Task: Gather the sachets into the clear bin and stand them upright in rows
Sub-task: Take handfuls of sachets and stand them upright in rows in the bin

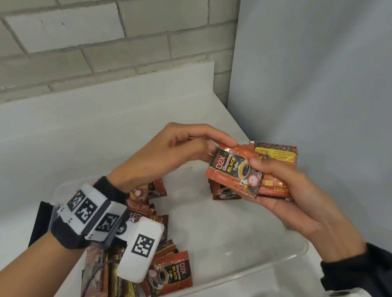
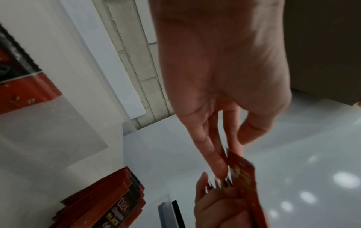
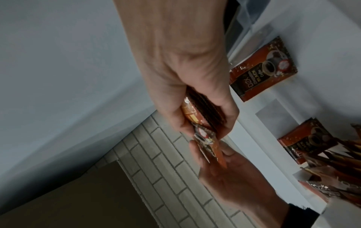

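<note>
Above the clear bin [image 1: 275, 258], my right hand [image 1: 293, 188] grips a stack of red-brown coffee sachets [image 1: 276, 168], thumb on the front one. My left hand [image 1: 190, 145] pinches the top corner of that front sachet [image 1: 232, 171], which reads "D2X Black Coffee". In the left wrist view my left hand's fingers [image 2: 216, 162] nip the sachet edge [image 2: 242, 172]. In the right wrist view my right hand [image 3: 195, 108] holds the stack edge-on [image 3: 197, 111]. Loose sachets [image 1: 168, 274] lie jumbled in the bin's left end. A few more sachets [image 1: 224, 193] show in the bin under my hands.
The bin sits on a white counter [image 1: 65, 134] in a corner, with a grey brick wall [image 1: 82, 17] behind and a plain wall [image 1: 340, 80] to the right. The bin's right half shows bare floor. A black object [image 1: 40, 221] stands by the bin's left side.
</note>
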`<move>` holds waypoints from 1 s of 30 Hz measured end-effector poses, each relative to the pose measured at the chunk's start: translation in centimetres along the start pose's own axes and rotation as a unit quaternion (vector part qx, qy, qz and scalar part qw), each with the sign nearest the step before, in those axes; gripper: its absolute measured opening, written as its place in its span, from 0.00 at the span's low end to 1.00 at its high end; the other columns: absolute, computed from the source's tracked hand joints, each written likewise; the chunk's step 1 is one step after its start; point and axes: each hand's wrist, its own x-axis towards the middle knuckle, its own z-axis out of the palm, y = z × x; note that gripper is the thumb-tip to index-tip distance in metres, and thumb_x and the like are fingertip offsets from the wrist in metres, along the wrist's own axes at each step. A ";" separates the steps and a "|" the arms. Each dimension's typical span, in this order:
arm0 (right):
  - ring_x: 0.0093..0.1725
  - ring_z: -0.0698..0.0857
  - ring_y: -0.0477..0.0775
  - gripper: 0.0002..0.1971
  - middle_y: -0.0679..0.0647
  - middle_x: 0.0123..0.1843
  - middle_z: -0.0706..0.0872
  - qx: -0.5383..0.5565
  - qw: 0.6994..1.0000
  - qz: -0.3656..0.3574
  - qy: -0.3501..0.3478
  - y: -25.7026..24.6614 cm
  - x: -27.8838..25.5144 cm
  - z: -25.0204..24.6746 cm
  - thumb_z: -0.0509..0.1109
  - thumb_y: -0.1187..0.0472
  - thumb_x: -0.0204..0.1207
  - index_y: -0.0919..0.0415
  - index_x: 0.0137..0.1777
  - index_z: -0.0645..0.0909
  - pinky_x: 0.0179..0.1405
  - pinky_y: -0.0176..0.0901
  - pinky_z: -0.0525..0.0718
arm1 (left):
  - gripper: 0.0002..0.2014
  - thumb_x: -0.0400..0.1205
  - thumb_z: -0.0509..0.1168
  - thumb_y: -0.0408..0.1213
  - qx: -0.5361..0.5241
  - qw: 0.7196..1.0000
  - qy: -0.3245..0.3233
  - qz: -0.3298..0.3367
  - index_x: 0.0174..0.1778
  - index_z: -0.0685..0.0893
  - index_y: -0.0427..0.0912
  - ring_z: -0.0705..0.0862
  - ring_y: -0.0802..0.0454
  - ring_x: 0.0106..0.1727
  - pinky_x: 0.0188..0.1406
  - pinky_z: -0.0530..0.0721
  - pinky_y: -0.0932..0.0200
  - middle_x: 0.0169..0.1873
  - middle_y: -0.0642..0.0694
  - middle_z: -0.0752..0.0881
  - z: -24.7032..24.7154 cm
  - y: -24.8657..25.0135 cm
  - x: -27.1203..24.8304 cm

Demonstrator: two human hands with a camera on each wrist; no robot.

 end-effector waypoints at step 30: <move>0.44 0.84 0.53 0.13 0.59 0.45 0.83 0.075 0.976 -0.174 0.108 2.0 0.9 -0.7 0.73 0.60 0.72 0.62 0.55 0.81 0.47 0.43 0.86 | 0.10 0.74 0.72 0.26 0.568 0.776 -0.240 0.133 0.50 0.90 0.37 0.77 0.39 0.49 0.36 0.81 0.47 0.44 0.38 0.77 2.6 -5.8 4.4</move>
